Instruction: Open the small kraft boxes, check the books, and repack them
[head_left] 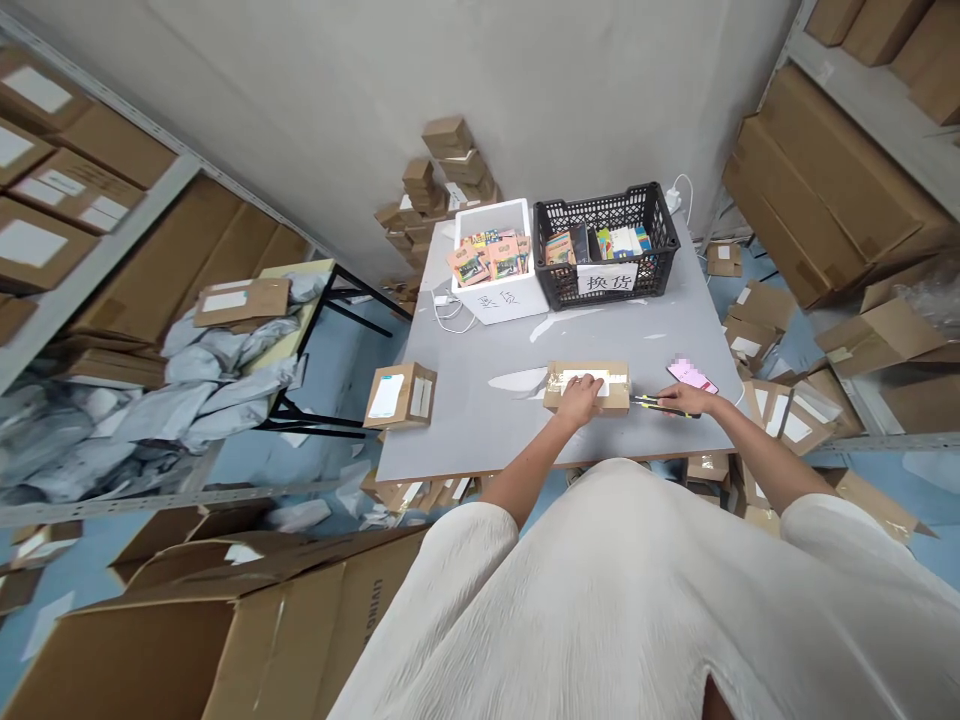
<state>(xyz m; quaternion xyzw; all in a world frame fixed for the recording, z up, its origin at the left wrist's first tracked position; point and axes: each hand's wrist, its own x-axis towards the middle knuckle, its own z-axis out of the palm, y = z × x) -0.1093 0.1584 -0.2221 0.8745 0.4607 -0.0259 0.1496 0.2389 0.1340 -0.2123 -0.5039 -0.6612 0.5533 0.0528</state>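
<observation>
A small cardboard box [616, 398] with a white label and shiny tape lies near the front of the grey table. My left hand [582, 398] rests on top of this box, fingers laid over its label. Just to the right, my right hand [684, 399] is closed around a slim black-and-yellow tool [646, 401]. Its tip reaches the box's right end; whether it is scissors or a knife I cannot make out. A phone with a pink screen [691, 375] lies beyond my right hand.
At the table's [480, 440] left edge stands another labelled box [399, 394]. Behind are a white bin [502, 300] and a black crate [551, 285] holding booklets. Grey parcels [247, 390] cover a side table; a large open carton [300, 640] stands at lower left.
</observation>
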